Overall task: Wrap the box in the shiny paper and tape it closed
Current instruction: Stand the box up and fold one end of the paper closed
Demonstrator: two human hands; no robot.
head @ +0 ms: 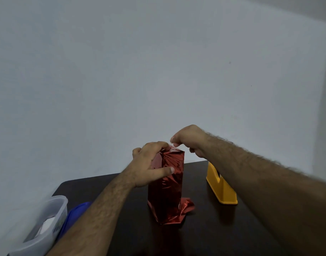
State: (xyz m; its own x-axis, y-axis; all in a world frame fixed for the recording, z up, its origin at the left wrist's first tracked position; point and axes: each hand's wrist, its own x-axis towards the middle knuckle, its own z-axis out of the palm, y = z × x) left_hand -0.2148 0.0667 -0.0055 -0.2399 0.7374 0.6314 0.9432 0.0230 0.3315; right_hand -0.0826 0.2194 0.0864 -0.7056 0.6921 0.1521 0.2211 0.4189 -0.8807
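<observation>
A tall box wrapped in shiny red paper [166, 189] stands upright in the middle of the dark table [204, 233]. Loose paper crumples out at its base on the right. My left hand [149, 163] clasps the upper left side of the box, fingers over the folded top and thumb pressed on the front face. My right hand [190, 140] hovers just above the top right corner, thumb and forefinger pinched together at the paper's edge. Whether a clear strip of tape sits between those fingertips I cannot tell.
A yellow tape dispenser [220, 185] stands right of the box, partly behind my right forearm. At the table's left edge sit a clear plastic container [45, 226] and a blue lid [75, 213]. A plain pale wall rises behind.
</observation>
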